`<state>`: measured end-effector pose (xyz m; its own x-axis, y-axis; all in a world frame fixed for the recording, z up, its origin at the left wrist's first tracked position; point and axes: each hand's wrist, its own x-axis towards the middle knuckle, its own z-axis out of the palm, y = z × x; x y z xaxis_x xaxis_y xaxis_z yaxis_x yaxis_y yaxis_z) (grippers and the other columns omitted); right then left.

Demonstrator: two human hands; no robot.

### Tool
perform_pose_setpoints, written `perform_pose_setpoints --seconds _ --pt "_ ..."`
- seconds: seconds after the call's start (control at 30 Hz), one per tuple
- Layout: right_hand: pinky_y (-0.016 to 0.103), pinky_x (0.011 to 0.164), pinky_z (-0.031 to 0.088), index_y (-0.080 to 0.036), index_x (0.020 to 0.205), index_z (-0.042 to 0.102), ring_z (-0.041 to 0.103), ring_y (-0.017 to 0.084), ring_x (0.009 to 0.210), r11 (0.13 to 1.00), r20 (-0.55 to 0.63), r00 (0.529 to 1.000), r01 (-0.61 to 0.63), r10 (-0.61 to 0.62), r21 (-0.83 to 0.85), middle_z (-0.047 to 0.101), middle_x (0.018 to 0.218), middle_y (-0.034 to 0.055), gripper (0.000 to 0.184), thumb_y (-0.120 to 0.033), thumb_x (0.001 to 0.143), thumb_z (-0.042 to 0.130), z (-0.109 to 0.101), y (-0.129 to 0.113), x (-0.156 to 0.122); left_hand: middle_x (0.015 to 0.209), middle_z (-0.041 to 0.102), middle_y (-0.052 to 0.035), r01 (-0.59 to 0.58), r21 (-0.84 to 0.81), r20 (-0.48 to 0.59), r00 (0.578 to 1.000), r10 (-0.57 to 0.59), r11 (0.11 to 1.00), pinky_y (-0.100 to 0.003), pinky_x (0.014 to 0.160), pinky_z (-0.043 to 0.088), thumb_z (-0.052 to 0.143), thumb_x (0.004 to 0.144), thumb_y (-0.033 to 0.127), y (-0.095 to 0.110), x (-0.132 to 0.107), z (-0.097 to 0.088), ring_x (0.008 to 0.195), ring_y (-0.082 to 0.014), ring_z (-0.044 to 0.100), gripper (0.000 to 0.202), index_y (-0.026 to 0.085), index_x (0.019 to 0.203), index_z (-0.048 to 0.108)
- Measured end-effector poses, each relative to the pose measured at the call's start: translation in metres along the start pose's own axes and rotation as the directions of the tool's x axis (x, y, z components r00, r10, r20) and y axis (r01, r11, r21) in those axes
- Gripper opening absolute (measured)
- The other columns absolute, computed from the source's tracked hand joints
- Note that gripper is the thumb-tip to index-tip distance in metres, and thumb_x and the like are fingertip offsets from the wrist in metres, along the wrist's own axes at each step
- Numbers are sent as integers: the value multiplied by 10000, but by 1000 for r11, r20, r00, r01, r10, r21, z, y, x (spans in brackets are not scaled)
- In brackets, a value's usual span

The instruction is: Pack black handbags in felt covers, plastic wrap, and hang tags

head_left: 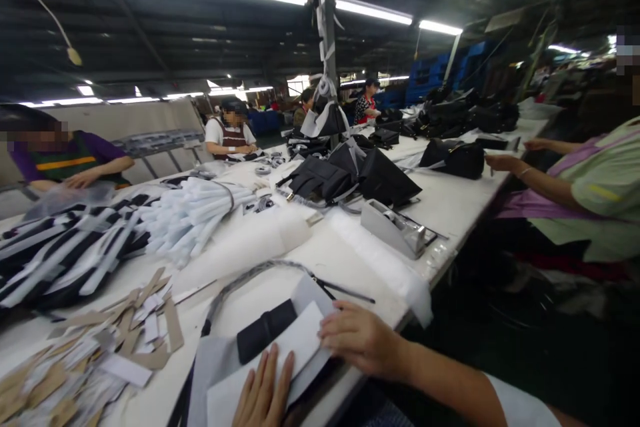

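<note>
White flat oblong sheet, smooth, perhaps paper or thin foam (303,335): lies slantwise at the near edge of the white-topped desk (265,287), over a pale grey sheet of wrapping (213,363). Likely very light; probably bends easily, with some spring, and may crease if pressed hard. Might slide on the layer beneath. Best hold: a light pinch at the right end, flat fingers steadying the middle.

Looks: plain, straight long edges, no marks that I can make out; left end nearer, right end farther.

Left hand (265,390): palm down, fingers extended and a little apart, pressing on the sheet, grasping nothing. Right hand (364,339): fingers bent at the sheet's right end, touching it; thumb side unclear, cannot tell if pinched.

Just beyond the sheet: black rectangular soft-looking piece with a cross band (267,330). Farther, a curved handle in grey wrapping (270,265). Left: heap of tan and white card scraps (125,327). Far right: grey tape dispenser (385,227), beside a white foam roll (377,260).
</note>
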<state>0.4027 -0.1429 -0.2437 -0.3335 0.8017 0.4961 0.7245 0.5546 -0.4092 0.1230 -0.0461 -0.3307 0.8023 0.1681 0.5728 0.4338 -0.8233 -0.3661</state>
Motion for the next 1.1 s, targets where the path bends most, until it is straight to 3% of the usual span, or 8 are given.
perform_pose_setpoints --seconds 0.07,0.2,0.37,0.57,0.8,0.97,1.03,1.1 --pt "396 1096 416 -230 1135 683 637 161 1143 986 -99 987 -138 129 -94 722 1168 60 242 -241 999 484 -27 23 -7 1332 622 -160 13 5 51 999 -13 1000 -352 892 542 467 949 302 -2 0 -3 1166 -269 639 685 143 1561 203" --pt "440 1061 459 -214 1203 673 596 232 1195 837 -227 873 -482 433 -259 676 1248 98 288 -225 933 574 -68 88 -22 1397 565 -172 47 -9 98 994 -46 999 -390 940 526 484 945 301 1 0 -8 1236 -294 588 694 152 1562 203" --pt "481 998 490 -174 1048 744 629 292 1120 789 -159 836 -548 525 -278 709 1165 126 237 -240 825 697 -81 147 -37 1448 517 -163 81 -23 132 988 -77 996 -384 958 524 470 940 252 3 0 -12 1268 -284 564 679 168 1562 210" --pt "442 990 489 -186 931 767 665 262 1049 782 -130 820 -572 558 -246 755 1047 90 209 -287 904 586 -79 167 -34 1487 481 -125 133 -74 156 980 -121 988 -352 988 514 465 941 280 4 5 -21 1303 -255 535 650 213 1551 252" --pt "425 1030 481 -179 1060 740 663 254 1111 751 -164 770 -638 616 -174 733 1135 103 334 -334 946 466 -90 163 -19 1532 411 -139 189 -99 173 970 -170 977 -411 1004 524 416 986 322 9 17 -36 1327 -277 509 566 199 1529 313" --pt "462 1103 404 -168 1385 533 525 303 1292 751 -259 758 -644 599 -148 576 1387 135 567 -401 871 589 -85 111 -22 1538 402 -134 286 -171 258 937 -237 943 -456 1048 494 425 991 263 11 24 -47 1344 -274 491 532 210 1514 342" --pt "431 928 534 -174 1278 616 677 283 1037 697 -205 687 -716 697 -32 702 1161 128 485 -457 887 565 -75 80 -30 1531 415 -133 315 -198 272 927 -257 928 -456 1060 485 450 988 257 11 26 -49 1342 -274 493 533 218 1510 349" --pt "358 678 583 -170 993 718 700 212 678 565 48 580 -806 813 175 742 818 81 421 -520 917 497 -60 50 -40 1523 428 -132 334 -217 275 922 -271 917 -462 1067 477 471 983 254 12 28 -50 1341 -279 493 545 229 1513 346"
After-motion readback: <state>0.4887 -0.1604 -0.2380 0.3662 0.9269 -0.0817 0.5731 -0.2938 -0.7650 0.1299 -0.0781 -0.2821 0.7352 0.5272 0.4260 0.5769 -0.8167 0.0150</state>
